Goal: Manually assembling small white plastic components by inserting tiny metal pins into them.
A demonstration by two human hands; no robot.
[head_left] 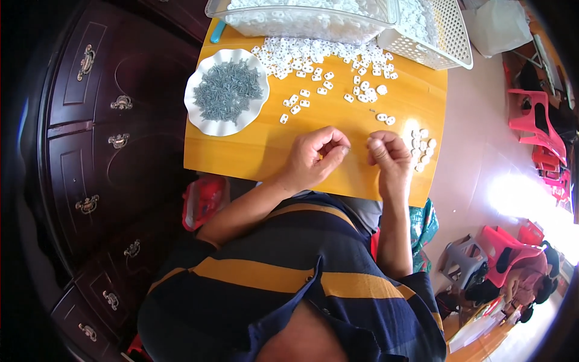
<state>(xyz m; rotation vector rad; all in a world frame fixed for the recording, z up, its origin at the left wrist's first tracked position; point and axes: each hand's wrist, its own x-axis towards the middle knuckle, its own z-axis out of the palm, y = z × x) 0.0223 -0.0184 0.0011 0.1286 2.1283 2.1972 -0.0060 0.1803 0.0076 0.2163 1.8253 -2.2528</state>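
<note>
Holding our two hands close together over the yellow table (pixel 265 151), we work right at its near edge, where our arms reach with no stretch. Our left hand (pixel 313 160) is curled, with the thumb and first finger pressed together on something thin and small. It looks like one of the little grey screws, but it is too tiny to be sure. Our right hand (pixel 389 158) is curled too, and its fingertips pinch a small white plastic piece (pixel 375 143), held up near the left hand so the two bits can meet.

Just to the left sits a white wavy plate (pixel 199 120) full of grey screws (pixel 228 90). The plate keeps them from rolling away. Loose white pieces (pixel 319 66) lie spread across the far side of the table, easy to pick one by one. A small heap of pieces (pixel 422 148) rests just beside our right hand, apart from the rest. At the back stand a clear tub (pixel 301 24) and a white basket (pixel 446 36), both holding many more white pieces.
</note>
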